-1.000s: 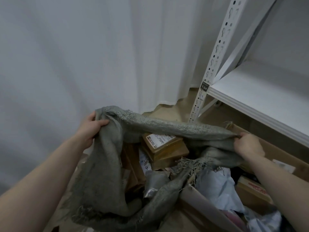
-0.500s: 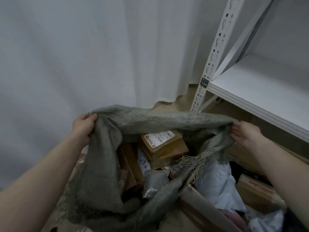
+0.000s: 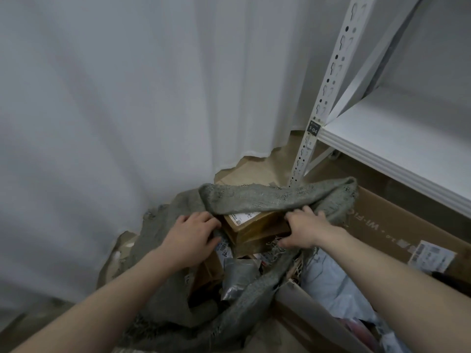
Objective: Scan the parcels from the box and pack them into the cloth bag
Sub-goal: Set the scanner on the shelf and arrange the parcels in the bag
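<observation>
Both hands reach into the mouth of the grey-green woven cloth bag [image 3: 257, 200]. The left hand [image 3: 191, 235] lies on the bag's left side with its fingers bent over the fabric edge; whether it grips the cloth cannot be told. The right hand [image 3: 303, 228] curls its fingers round the frayed right rim of the bag. Between the hands sits a brown cardboard parcel with a white label [image 3: 252, 222], inside the bag, with a grey plastic mailer [image 3: 238, 276] nearer the person. Right of the right hand stands the large brown cardboard box [image 3: 387, 225], holding a pale blue soft parcel [image 3: 328, 281]. Beyond the hands rise a white curtain [image 3: 127, 98] and a white metal shelf rack [image 3: 397, 141].
</observation>
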